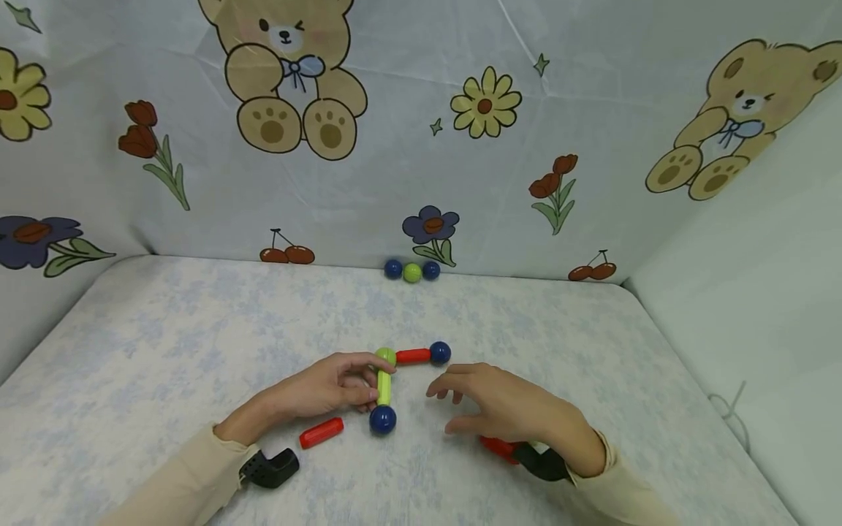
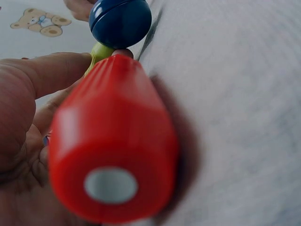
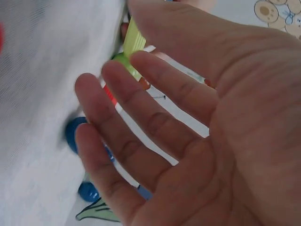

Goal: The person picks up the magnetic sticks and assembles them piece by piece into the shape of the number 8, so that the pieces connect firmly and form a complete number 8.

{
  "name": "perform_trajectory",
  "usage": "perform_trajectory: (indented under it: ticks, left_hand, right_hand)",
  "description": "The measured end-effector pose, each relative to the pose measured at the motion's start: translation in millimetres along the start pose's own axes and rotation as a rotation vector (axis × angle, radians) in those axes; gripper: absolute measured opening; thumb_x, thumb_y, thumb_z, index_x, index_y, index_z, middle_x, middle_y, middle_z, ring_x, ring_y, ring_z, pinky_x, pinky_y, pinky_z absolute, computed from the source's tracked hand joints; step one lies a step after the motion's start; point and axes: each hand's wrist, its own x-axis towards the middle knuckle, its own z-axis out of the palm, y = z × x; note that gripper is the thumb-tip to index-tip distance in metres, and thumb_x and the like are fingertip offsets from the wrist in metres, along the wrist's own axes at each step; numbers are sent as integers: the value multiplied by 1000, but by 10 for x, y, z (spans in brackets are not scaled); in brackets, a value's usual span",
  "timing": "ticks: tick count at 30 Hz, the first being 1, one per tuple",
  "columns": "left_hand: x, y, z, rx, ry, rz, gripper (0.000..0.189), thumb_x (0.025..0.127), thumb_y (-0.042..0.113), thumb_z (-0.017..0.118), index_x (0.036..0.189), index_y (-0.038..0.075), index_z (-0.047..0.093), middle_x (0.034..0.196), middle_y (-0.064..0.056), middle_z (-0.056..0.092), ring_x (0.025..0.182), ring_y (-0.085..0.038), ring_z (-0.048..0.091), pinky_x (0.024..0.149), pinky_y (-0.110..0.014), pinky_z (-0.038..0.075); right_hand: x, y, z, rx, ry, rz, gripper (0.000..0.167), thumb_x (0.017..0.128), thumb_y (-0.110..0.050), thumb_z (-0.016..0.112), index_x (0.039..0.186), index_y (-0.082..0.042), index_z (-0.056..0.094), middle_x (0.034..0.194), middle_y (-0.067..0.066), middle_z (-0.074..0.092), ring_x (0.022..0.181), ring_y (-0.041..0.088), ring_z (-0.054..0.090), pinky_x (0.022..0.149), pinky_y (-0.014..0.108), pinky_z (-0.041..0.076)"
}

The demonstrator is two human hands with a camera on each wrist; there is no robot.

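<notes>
My left hand (image 1: 329,387) pinches a light green rod (image 1: 384,389) between thumb and fingers. This rod joins a green ball (image 1: 385,356) at its far end and a blue ball (image 1: 383,421) at its near end. From the green ball a red rod (image 1: 413,356) runs right to another blue ball (image 1: 440,353). To the right of the chain, my right hand (image 1: 506,405) hovers with fingers apart and loosely bent; its palm (image 3: 188,155) holds nothing in the right wrist view. A loose red rod (image 2: 113,136) looms large beside the left hand in the left wrist view.
Another red piece (image 1: 500,448) lies partly hidden beneath the right hand and wrist. Two blue balls and a green ball (image 1: 412,273) sit in a row at the table's back edge, against the printed cloth wall (image 1: 368,197). A pale patterned cover (image 1: 197,329) spans the table.
</notes>
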Motion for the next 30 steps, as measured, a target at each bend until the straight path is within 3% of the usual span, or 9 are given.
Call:
perform_trajectory:
  ticks: [11,30]
  left_hand:
    - [13,9,4,-11,-2,-6,43,103,7,63,144,-1,53,112,-15,62,94,-20,69,84,-26,58]
    - [14,-1,-5,-7,-4,3,43,103,7,63,144,-1,54,111,-15,62,93,-20,69,83,-26,58]
  right_hand:
    - [-99,295,-43,31,-27,89,33,93,-20,79,124,-15,70,116,-6,68,102,12,62,91,35,55]
    - [-683,560,-74,50,43,132,36,94,-28,77,126,-14,69,116,-9,67,103,12,63,87,34,56]
